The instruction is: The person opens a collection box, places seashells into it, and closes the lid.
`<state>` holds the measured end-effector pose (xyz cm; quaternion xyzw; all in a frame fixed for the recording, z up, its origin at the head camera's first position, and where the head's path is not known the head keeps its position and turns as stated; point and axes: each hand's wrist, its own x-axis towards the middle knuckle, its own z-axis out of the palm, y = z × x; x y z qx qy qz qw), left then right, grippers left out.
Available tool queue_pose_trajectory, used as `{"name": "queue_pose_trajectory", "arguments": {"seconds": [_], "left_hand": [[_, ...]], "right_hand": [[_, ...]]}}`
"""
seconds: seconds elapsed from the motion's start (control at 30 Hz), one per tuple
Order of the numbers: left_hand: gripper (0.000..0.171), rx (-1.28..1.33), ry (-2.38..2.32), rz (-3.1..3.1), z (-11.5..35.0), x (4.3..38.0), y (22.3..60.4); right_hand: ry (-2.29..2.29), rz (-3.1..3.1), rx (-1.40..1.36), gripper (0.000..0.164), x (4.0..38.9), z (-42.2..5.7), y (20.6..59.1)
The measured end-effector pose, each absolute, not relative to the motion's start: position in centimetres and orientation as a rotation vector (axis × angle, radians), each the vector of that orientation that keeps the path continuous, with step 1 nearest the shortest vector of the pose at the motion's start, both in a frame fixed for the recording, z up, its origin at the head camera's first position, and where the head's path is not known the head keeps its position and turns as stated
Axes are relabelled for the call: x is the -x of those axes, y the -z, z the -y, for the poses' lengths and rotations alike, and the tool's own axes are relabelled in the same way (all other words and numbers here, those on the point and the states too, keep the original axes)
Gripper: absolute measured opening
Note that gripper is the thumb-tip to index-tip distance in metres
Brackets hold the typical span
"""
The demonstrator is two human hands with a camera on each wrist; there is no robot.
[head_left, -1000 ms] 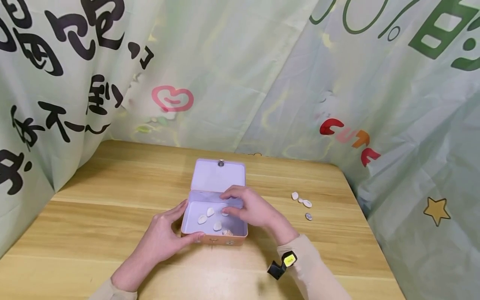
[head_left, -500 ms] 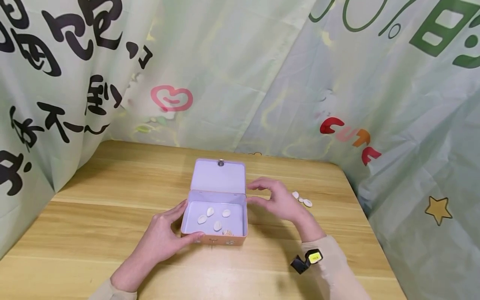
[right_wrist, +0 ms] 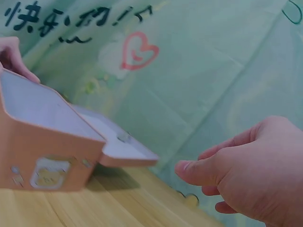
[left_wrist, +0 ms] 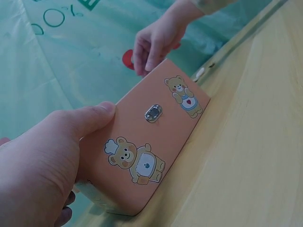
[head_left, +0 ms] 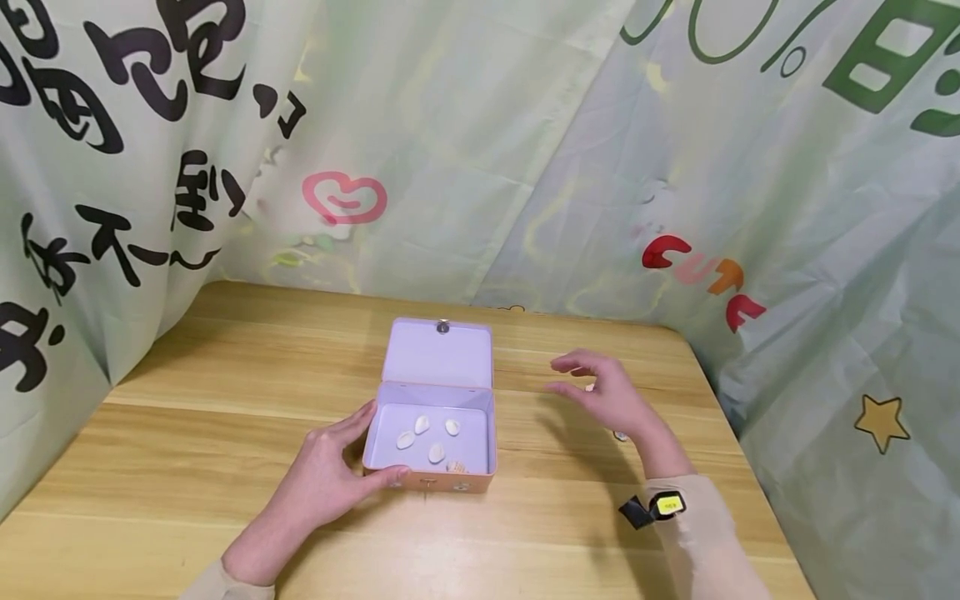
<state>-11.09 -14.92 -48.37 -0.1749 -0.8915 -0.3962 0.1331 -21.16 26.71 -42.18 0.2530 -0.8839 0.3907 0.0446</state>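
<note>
On the table stands a small tin box with an orange outside and a lilac inside, its lid folded back. Several white shells lie on its floor, along with a brownish ridged shell by the front wall. My left hand grips the box's left end, thumb on the front edge; the left wrist view shows a metal clasp and bear pictures there. My right hand hovers right of the box, fingers loosely bent and thumb apart, holding nothing. It mostly hides loose shells on the table.
A grey patterned piece shows on the table under my right wrist. The wooden table ends at the back and right against a printed cloth curtain. A black band with a yellow-screened device is on my right sleeve.
My right hand has left the inside of the box and moved right, over the loose shells. One more white shell is now uncovered in the box. The left hand has stayed put.
</note>
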Motion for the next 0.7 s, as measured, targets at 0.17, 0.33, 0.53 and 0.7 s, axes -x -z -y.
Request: {"name": "queue_pose_trajectory", "arguments": {"seconds": [0.17, 0.33, 0.53, 0.7], "left_hand": [[0.107, 0.500, 1.140, 2.590, 14.9, 11.0, 48.4], [0.106, 0.499, 1.145, 2.593, 14.9, 11.0, 48.5], [0.106, 0.510, 1.149, 2.584, 14.9, 11.1, 48.4], [0.107, 0.509, 1.157, 2.585, 14.9, 11.2, 48.4]], "right_hand": [[-1.220, 2.755, -0.661, 0.032, 21.4, -28.3, 42.8], [-1.196, 2.780, -0.589, 0.033, 21.4, -29.7, 43.5], [-1.188, 2.791, -0.551, 0.034, 21.5, -31.4, 44.6], [-1.184, 2.798, -0.495, 0.033, 21.8, -32.6, 45.5]]}}
